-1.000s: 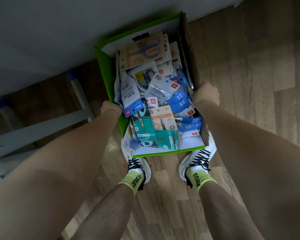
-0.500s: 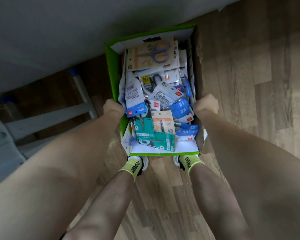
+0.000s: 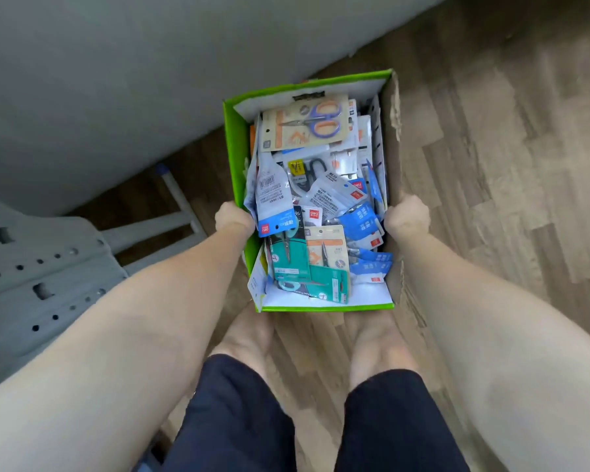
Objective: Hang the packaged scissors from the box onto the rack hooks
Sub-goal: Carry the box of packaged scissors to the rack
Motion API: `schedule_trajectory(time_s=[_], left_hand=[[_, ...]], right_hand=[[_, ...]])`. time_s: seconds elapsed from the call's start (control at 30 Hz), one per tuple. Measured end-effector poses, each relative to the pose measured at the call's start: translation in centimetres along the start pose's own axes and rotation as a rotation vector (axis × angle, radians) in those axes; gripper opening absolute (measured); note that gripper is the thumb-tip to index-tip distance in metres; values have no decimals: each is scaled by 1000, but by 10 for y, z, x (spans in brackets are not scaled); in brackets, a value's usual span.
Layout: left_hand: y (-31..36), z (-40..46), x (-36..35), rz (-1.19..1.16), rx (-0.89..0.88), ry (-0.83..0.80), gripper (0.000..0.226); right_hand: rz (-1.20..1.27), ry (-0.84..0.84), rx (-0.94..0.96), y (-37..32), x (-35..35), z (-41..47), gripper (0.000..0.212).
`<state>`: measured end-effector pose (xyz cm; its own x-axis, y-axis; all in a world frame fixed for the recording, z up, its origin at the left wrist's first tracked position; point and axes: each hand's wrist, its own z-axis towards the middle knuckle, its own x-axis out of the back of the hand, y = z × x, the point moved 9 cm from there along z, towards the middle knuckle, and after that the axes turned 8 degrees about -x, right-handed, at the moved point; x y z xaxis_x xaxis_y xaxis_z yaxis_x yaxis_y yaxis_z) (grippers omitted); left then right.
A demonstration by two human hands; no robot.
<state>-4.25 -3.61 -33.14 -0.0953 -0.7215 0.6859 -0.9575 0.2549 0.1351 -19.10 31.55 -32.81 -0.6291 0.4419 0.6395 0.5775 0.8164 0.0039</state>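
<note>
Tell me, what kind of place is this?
Probably a shop or its stockroom. A box is crammed with packaged scissors still on hang cards, beside a grey perforated metal shelf, on a wood-pattern floor.

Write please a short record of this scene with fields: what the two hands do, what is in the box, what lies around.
left hand: left hand grips the green side wall of the box
right hand: right hand grips the brown cardboard side
contents: many packaged scissors, piled loosely, none taken out
floor: wooden floor under the box
nearby: grey perforated rack part at the left
hooks: not visible
</note>
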Motion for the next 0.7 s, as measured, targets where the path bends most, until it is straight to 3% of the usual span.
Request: schedule_trajectory(time_s=[0.4, 0.7], left_hand=[[94, -163, 104, 152, -244, -38, 34], [156, -257, 137, 324, -496, -100, 31]], right_hand=[[233, 68, -146, 90, 140, -151, 29], [369, 166, -254, 165, 197, -242, 30]])
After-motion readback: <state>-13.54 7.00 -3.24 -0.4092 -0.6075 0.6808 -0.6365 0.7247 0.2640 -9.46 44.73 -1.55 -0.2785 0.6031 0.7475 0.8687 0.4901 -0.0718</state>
